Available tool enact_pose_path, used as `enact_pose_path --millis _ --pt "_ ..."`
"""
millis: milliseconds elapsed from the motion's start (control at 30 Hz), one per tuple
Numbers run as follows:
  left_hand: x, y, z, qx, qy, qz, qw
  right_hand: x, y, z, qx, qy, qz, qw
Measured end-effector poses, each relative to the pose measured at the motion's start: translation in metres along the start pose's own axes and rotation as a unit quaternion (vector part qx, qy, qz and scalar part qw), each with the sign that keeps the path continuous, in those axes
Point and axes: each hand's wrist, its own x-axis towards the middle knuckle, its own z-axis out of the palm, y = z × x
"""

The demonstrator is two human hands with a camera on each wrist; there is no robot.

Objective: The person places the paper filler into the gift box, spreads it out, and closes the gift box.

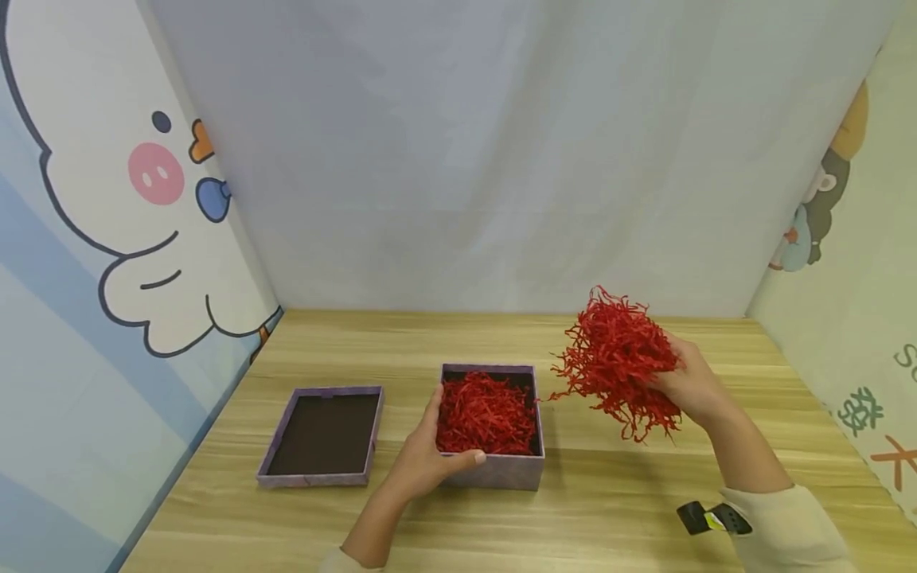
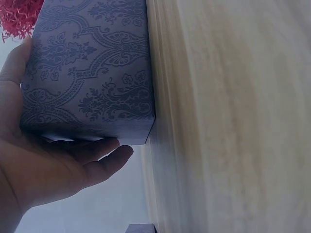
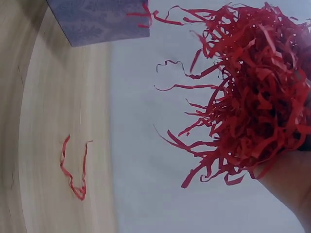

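A purple patterned gift box (image 1: 501, 475) stands on the table with red shredded paper (image 1: 487, 415) inside it. My left hand (image 1: 424, 460) grips its near left corner, thumb over the front rim and fingers along the left side. The left wrist view shows the damask print on the box wall (image 2: 97, 68). To the right of the box, my right hand (image 1: 691, 382) holds a big loose clump of red shredded paper (image 1: 618, 358) above the table. Strands hang from the clump, and it hides most of the fingers.
A shallow purple lid (image 1: 313, 480) with a dark inside lies face up left of the box. In the right wrist view a loose red paper strand (image 3: 79, 191) lies on the wooden table (image 3: 43, 160). A pale curtain (image 1: 466, 159) hangs behind; printed walls flank both sides.
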Motion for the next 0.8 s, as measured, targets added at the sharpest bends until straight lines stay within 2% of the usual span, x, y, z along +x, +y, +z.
enact_pose_path --millis 133,600,800 --pt "-0.001 0.002 -0.001 -0.003 0.001 -0.001 1.0 0.007 0.002 0.011 0.028 -0.012 0.002 1.0" --pt "-0.001 0.001 -0.003 -0.001 0.0 0.004 1.0 0.032 0.007 0.048 0.056 -0.04 -0.016 0.998" --pt "-0.001 0.001 -0.002 -0.003 0.001 0.002 1.0 0.044 0.008 0.065 0.08 -0.058 -0.009 0.995"
